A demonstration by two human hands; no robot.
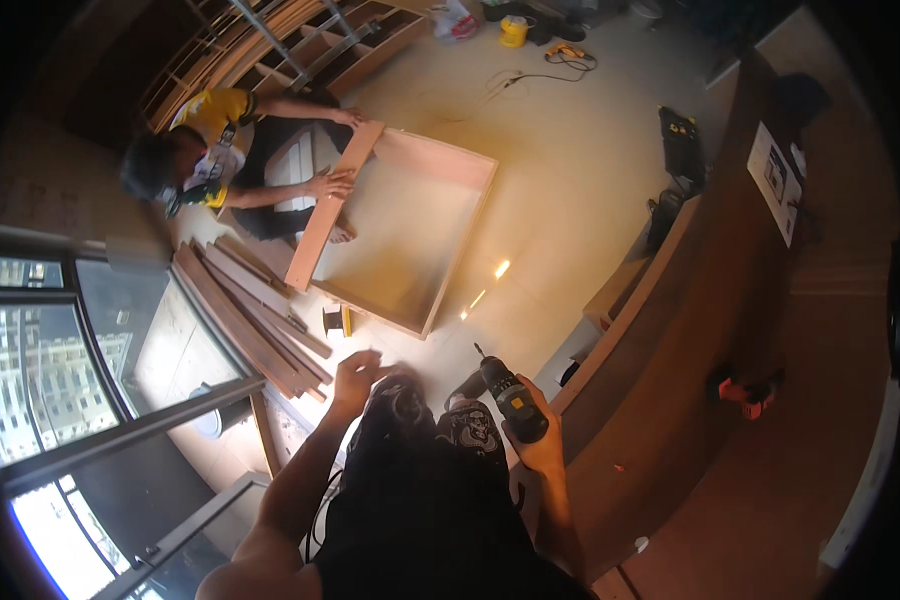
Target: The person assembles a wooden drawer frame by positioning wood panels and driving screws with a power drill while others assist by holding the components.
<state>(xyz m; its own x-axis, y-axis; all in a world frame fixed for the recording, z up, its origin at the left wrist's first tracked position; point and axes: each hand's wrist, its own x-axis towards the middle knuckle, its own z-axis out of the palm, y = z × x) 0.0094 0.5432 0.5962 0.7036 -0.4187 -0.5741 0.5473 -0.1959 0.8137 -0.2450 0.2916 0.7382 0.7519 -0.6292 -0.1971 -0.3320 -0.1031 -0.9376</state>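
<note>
A drill [511, 393] is gripped in the right hand [536, 425], the fingers wrapped closed round its handle, with the bit pointed up and away toward the floor [570, 170] ahead. Nothing is held by the left hand [355, 375]; it is spread open, fingers loosely extended, above the left knee [400, 395] and near the lower edge of a wooden frame [400, 225]. The drill is seen just beside the right knee, between the person's legs and a long wooden counter [670, 330] that curves along the right. The frame is laid flat on the floor, well apart from the drill. Its left rail is being touched by both hands of a co-worker [210, 150] in a yellow shirt, who is crouched at the frame's far-left side. A bundle of wooden strips [260, 320] is stacked on the floor left of the frame, and a small yellow and black tool [338, 320] is set just beside the frame's near corner. A red tool [745, 392] is rested on the counter. A black tool case [682, 145] is seen lying on the floor further off, and large windows [40, 370] are seen at the left.
</note>
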